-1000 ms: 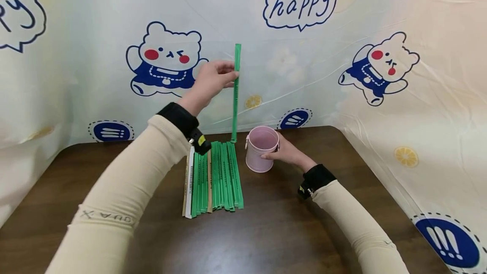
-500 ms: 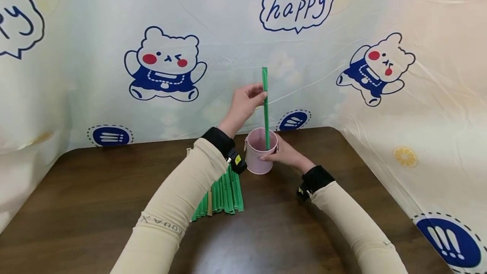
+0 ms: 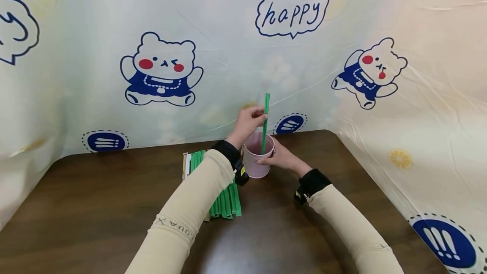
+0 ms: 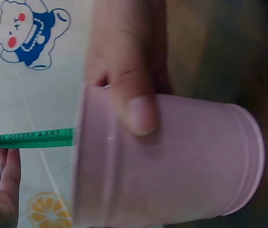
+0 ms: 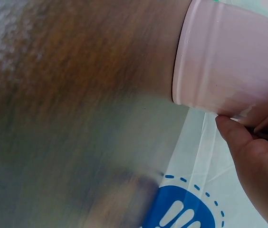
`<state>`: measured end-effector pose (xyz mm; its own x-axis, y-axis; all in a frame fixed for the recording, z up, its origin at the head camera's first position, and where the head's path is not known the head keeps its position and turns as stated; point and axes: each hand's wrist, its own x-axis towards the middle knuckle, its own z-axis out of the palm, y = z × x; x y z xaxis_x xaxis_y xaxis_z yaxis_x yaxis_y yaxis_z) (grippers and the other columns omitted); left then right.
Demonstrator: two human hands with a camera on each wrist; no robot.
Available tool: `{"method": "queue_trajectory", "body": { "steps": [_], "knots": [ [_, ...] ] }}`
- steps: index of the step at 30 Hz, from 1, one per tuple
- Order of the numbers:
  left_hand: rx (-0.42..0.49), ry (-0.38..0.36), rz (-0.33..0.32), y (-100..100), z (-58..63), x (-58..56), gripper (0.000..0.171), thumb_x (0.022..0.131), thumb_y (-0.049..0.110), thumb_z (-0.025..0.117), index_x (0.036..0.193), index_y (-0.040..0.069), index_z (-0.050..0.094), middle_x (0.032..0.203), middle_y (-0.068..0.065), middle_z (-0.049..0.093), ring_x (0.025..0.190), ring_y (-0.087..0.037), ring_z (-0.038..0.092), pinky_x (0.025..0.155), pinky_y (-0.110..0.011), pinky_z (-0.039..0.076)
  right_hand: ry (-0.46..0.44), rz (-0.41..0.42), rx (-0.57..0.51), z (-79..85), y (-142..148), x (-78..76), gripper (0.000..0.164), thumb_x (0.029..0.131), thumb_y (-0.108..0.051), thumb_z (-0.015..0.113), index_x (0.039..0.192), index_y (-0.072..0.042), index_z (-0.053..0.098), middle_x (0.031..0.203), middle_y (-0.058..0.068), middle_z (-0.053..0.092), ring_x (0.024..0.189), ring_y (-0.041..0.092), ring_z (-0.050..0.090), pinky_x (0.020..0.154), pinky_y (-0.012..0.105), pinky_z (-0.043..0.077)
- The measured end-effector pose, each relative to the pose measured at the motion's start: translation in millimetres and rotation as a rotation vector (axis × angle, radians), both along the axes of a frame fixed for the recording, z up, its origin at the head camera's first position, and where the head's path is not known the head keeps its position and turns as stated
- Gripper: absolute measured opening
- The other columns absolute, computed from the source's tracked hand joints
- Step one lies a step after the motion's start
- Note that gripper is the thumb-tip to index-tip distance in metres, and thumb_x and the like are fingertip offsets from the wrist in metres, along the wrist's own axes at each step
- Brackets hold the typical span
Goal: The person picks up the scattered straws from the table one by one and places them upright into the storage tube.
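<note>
My left hand (image 3: 245, 125) pinches a green-wrapped drinking straw (image 3: 265, 127) upright between thumb and fingers. The straw's lower end is inside a small pink bucket (image 3: 255, 168); printed lettering runs along its wrapper (image 4: 34, 138) in the left wrist view. On the table, my right hand (image 3: 282, 155) grips the bucket from its right side, thumb across the front wall. Seen from the right wrist, that hand (image 5: 253, 161) lies against the bucket wall (image 5: 238, 61). Left of the bucket, a row of green-wrapped straws (image 3: 229, 202) is partly hidden under my left forearm.
Beside the green straws lies a white one (image 3: 187, 167) with a brown strip at its outer edge. The brown wooden table (image 3: 99, 206) extends to both sides. A printed cloth (image 3: 228, 54) with bears hangs behind the table's back edge.
My left hand has carried the straw rightward from above the row, then lowered it into the bucket. My right hand keeps holding the bucket in place.
</note>
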<state>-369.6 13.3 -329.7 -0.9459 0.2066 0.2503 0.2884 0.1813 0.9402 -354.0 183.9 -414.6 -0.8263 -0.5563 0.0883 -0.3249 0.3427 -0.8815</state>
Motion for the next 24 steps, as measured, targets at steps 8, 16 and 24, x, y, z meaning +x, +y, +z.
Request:
{"method": "queue_trajectory", "body": {
  "steps": [8, 16, 24],
  "knots": [
    [-0.081, -0.009, -0.014, 7.4, -20.0, -0.7, 0.03, 0.101, 0.008, 0.061, 0.129, -0.003, 0.067, 0.117, -0.024, 0.072, 0.111, -0.035, 0.069, 0.097, -0.039, 0.06, -0.03, -0.028, 0.042, -1.9, 0.9, 1.8, 0.092, 0.09, -0.018, 0.078, 0.16, -0.011, 0.018, 0.155, 0.02, 0.043, 0.14, 0.039, 0.047, 0.118, 0.058, 0.041],
    [-0.156, -0.015, 0.017, 9.3, -22.4, -4.2, 0.031, 0.1, 0.009, 0.063, 0.129, -0.001, 0.068, 0.118, -0.022, 0.073, 0.113, -0.033, 0.068, 0.099, -0.039, 0.057, -0.031, -0.012, 0.019, 0.4, 0.1, -0.8, 0.091, 0.09, -0.017, 0.078, 0.159, -0.01, 0.02, 0.154, 0.02, 0.043, 0.139, 0.038, 0.048, 0.117, 0.055, 0.042],
    [-0.196, -0.01, 0.038, 12.7, -23.4, -7.4, 0.036, 0.098, 0.007, 0.065, 0.133, -0.001, 0.065, 0.121, -0.022, 0.072, 0.115, -0.034, 0.068, 0.102, -0.043, 0.057, -0.024, -0.021, 0.047, 2.9, 3.9, -1.2, 0.094, 0.089, -0.02, 0.08, 0.16, -0.012, 0.019, 0.154, 0.018, 0.043, 0.138, 0.036, 0.048, 0.118, 0.054, 0.043]
  ]
}}
